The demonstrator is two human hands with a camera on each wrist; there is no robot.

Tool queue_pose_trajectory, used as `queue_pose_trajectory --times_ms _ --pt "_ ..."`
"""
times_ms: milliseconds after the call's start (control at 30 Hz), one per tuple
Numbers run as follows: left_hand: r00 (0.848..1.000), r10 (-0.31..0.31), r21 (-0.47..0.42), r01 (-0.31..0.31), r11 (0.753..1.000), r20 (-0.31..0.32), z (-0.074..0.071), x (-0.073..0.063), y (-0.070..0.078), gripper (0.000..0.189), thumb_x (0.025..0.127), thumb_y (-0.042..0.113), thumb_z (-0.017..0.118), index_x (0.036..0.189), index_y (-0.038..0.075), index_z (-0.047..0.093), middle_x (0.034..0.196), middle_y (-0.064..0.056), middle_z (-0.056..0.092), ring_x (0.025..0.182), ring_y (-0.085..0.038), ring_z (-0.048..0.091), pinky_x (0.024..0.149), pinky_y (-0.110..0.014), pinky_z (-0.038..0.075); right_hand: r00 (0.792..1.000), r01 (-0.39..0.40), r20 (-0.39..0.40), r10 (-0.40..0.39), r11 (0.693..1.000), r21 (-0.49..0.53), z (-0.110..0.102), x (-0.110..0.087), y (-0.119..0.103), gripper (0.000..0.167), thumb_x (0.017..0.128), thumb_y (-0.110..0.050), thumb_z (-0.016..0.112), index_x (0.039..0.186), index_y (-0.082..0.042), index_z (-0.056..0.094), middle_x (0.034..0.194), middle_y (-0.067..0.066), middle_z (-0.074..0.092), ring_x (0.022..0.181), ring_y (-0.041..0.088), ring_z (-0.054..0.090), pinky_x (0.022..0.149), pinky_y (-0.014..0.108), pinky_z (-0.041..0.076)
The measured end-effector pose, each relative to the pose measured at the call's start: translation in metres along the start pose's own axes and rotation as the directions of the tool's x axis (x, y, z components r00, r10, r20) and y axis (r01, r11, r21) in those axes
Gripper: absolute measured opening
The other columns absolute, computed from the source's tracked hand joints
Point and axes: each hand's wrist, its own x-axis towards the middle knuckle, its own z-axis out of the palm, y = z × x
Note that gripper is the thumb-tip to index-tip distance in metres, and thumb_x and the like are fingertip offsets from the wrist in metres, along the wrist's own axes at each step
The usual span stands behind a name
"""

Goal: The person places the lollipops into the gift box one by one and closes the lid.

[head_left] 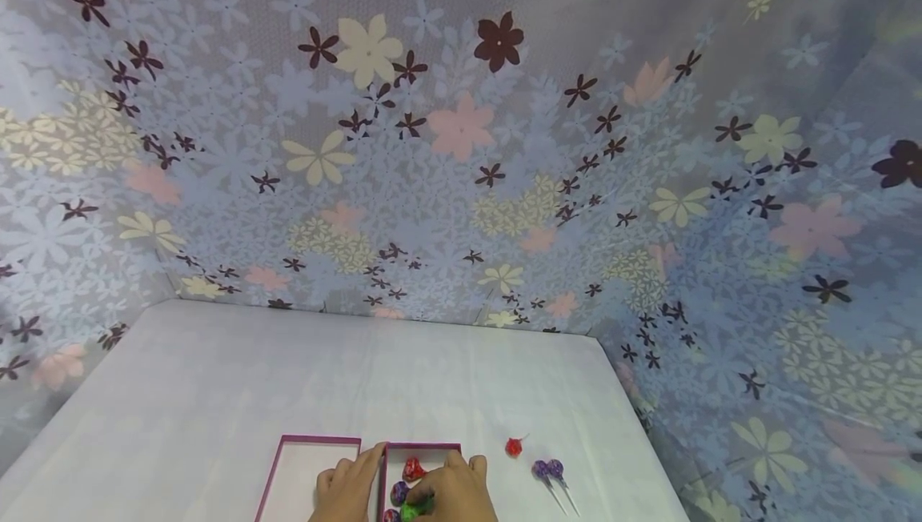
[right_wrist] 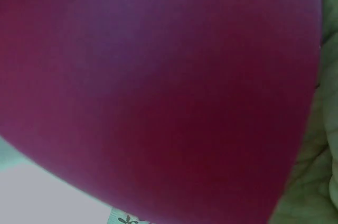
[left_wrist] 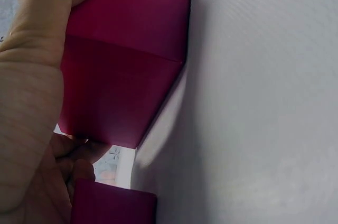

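A magenta-rimmed box (head_left: 421, 447) stands on the white table at the bottom of the head view. Inside it lie a red-wrapped lollipop (head_left: 413, 470), a purple-wrapped lollipop (head_left: 399, 493) and another dark-wrapped one (head_left: 391, 515). With thumb and fingers spread round its walls, my left hand (head_left: 347, 490) grips the box; the left wrist view shows the magenta outer walls (left_wrist: 121, 81). My right hand (head_left: 461, 494) reaches over the right wall and pinches a green-wrapped lollipop (head_left: 414, 511), partly hidden by the fingers. The box wall (right_wrist: 158, 97) fills most of the right wrist view.
A second magenta-rimmed tray or lid (head_left: 320, 439) with a white inside lies left of the box. On the table to the right are a red lollipop (head_left: 514, 447) and two purple lollipops (head_left: 555, 468) with white sticks. Flowered cloth (head_left: 461, 130) hangs round the table.
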Motion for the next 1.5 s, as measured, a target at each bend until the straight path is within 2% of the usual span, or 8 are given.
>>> queue_pose_trajectory --times_ms 233,500,767,933,1133,1300,1433,1500 --pt "1.000 0.015 0.001 -0.015 1.000 -0.009 -0.002 0.000 -0.002 0.119 0.055 0.065 0.086 0.146 0.001 0.044 0.136 -0.013 0.057 0.095 -0.023 0.045 0.085 -0.053 0.034 1.000 -0.004 -0.023 0.006 0.997 0.071 -0.003 0.000 0.001 0.022 0.062 -0.034 0.092 0.082 -0.037 0.082 0.071 -0.027 0.063 0.069 -0.002 0.031 0.069 0.033 0.017" --pt "1.000 0.020 -0.010 -0.020 1.000 0.011 -0.006 0.004 -0.005 0.121 0.054 0.065 0.088 0.147 0.001 0.042 0.137 -0.014 0.056 0.099 -0.026 0.048 0.087 -0.056 0.035 0.987 -0.033 -0.153 0.055 0.990 0.137 -0.006 -0.004 0.012 0.021 0.069 -0.034 0.091 0.088 -0.033 0.082 0.082 -0.027 0.069 0.072 -0.001 0.032 0.072 0.040 0.016" --pt "0.999 0.037 -0.013 -0.037 0.999 -0.004 -0.008 0.007 -0.009 0.123 0.052 0.062 0.090 0.148 0.002 0.041 0.139 -0.013 0.054 0.099 -0.026 0.046 0.086 -0.056 0.034 0.963 -0.024 -0.261 0.059 0.991 0.134 -0.007 -0.004 0.021 0.021 0.070 -0.031 0.090 0.089 -0.029 0.081 0.076 -0.021 0.069 0.069 -0.001 0.028 0.073 0.042 0.015" --pt "0.999 0.036 -0.001 -0.036 0.999 0.006 -0.008 0.008 -0.010 0.122 0.053 0.065 0.088 0.147 0.001 0.042 0.138 -0.013 0.056 0.098 -0.026 0.047 0.085 -0.055 0.035 0.946 -0.105 -0.287 0.152 0.980 0.171 -0.009 -0.007 0.026 0.024 0.071 -0.030 0.089 0.094 -0.029 0.080 0.080 -0.018 0.072 0.070 0.002 0.027 0.074 0.046 0.014" --pt "0.999 0.045 -0.006 -0.045 0.999 0.002 -0.007 0.008 -0.010 0.121 0.053 0.064 0.088 0.146 -0.001 0.043 0.137 -0.015 0.057 0.098 -0.026 0.048 0.085 -0.055 0.035 0.894 -0.202 -0.371 0.252 0.965 0.169 -0.013 -0.009 0.031 0.025 0.070 -0.025 0.090 0.092 -0.031 0.080 0.092 -0.014 0.077 0.076 0.005 0.041 0.076 0.048 0.017" --pt "0.999 0.051 -0.009 -0.051 0.999 0.000 -0.008 0.009 -0.010 0.120 0.054 0.061 0.088 0.146 -0.001 0.043 0.137 -0.015 0.056 0.096 -0.025 0.046 0.084 -0.053 0.035 0.814 -0.288 -0.458 0.357 0.933 0.216 -0.010 -0.008 0.034 0.021 0.070 -0.025 0.091 0.085 -0.034 0.080 0.087 -0.015 0.076 0.082 0.010 0.051 0.076 0.046 0.021" --pt "0.999 0.048 -0.011 -0.047 0.999 0.005 -0.008 0.008 -0.009 0.121 0.053 0.061 0.089 0.146 -0.001 0.042 0.136 -0.015 0.056 0.095 -0.024 0.045 0.083 -0.053 0.034 0.752 -0.350 -0.480 0.451 0.891 0.289 -0.008 -0.009 0.035 0.019 0.069 -0.024 0.090 0.085 -0.029 0.081 0.085 -0.008 0.077 0.086 0.020 0.062 0.087 0.051 0.037" --pt "0.999 0.046 -0.006 -0.046 0.999 0.007 -0.008 0.008 -0.009 0.122 0.052 0.061 0.089 0.146 -0.001 0.042 0.136 -0.015 0.056 0.095 -0.024 0.045 0.084 -0.053 0.035 0.727 -0.384 -0.470 0.500 0.864 0.326 -0.009 -0.010 0.036 0.021 0.070 -0.024 0.090 0.089 -0.025 0.082 0.089 -0.002 0.078 0.083 0.027 0.066 0.084 0.049 0.048"
